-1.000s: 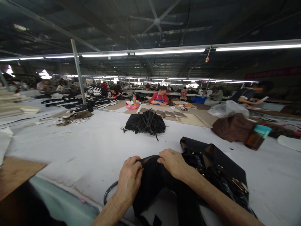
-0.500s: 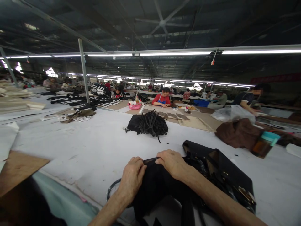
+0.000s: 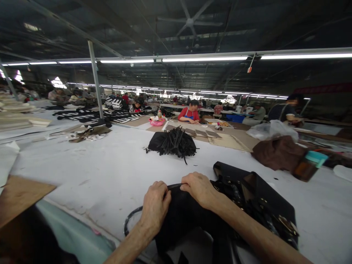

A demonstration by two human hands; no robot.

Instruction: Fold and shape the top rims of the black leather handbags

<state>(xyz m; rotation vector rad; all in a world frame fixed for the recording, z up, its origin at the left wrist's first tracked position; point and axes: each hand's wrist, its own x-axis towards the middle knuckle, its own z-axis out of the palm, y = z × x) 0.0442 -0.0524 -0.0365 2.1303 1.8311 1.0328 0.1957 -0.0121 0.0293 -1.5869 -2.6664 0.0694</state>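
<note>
A black bag [image 3: 183, 212] stands at the near edge of the white-covered table, close to my body. My left hand [image 3: 155, 203] grips its top edge on the left, fingers curled over the rim. Beside it my right hand [image 3: 199, 189] is closed on the same edge, thumb toward the left hand. A dark looped handle [image 3: 128, 222] sticks out to the left of the bag. Right of my right forearm lies another black bag [image 3: 271, 194] with gold-coloured metal fittings. The lower part of the held bag is partly hidden by my forearms.
Ahead sits a pile of black strips [image 3: 178, 143]. To the right are a brown cloth [image 3: 277, 152] and a teal-lidded jar [image 3: 309, 167]. Brown board [image 3: 24, 198] lies at left. A co-worker in red [image 3: 189, 113] sits across the table; a pink basket [image 3: 156, 122] stands nearby.
Both hands keep their hold on the bag's edge, with hardly any shift. The whole view has moved slightly. At the far right, a co-worker has straightened a little.
</note>
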